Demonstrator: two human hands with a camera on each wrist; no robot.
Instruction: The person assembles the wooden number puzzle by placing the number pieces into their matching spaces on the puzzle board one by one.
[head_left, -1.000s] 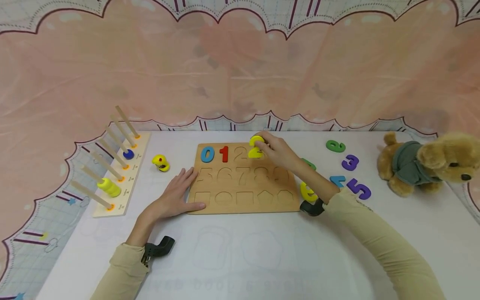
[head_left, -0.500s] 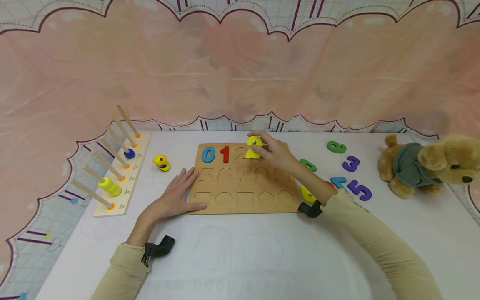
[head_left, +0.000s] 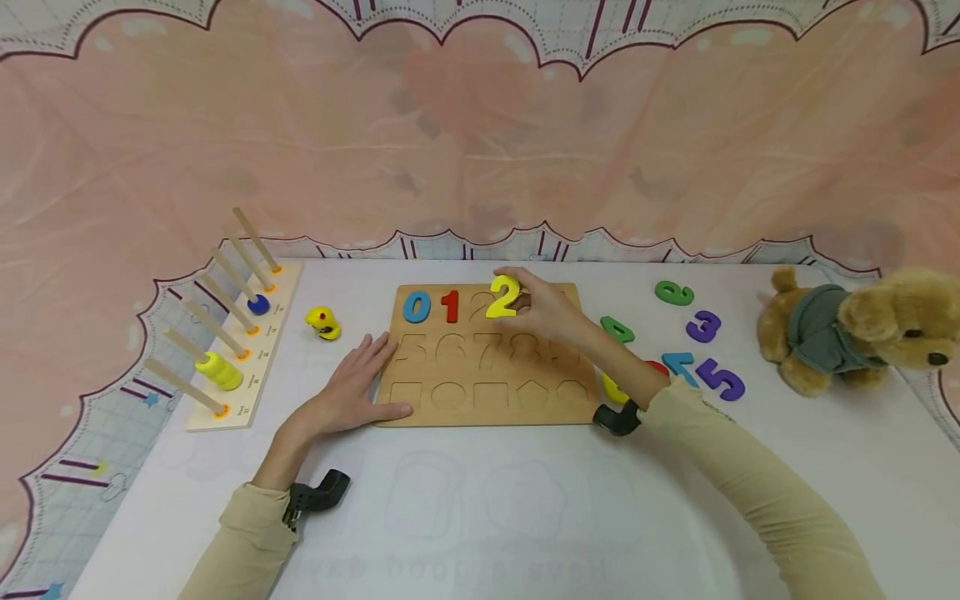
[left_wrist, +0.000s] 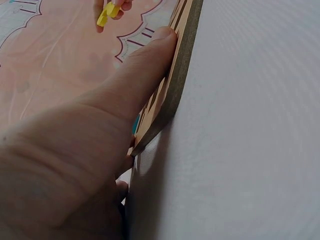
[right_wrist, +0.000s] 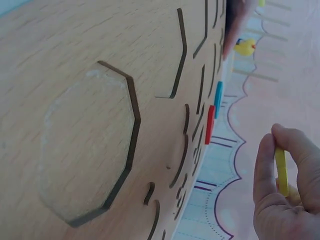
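Observation:
My right hand (head_left: 553, 310) pinches a yellow number 2 (head_left: 501, 313) between thumb and fingers, above the top row of the wooden number board (head_left: 431, 415). In the right wrist view the yellow 2 (right_wrist: 282, 172) appears edge-on, apart from the board. The outlined 2 recess lies just left of and below it. A blue 0 (head_left: 408, 307) and a red 1 (head_left: 451, 308) sit in the board's top left. My left hand (head_left: 347, 393) rests at the board's left edge, fingers extended; its thumb lies on the board in the left wrist view.
Loose numbers, including a green 6 (head_left: 673, 293), purple 3 (head_left: 703, 327) and purple 5 (head_left: 720, 379), lie right of the board, some partly behind my right forearm. A teddy bear (head_left: 825, 333) sits far right. Left are a toy duck (head_left: 322, 322) and a peg stand (head_left: 255, 379).
The yellow 2 has shifted slightly left and turned in my right fingers, its face now plainly toward the head camera. My left hand has stayed in place.

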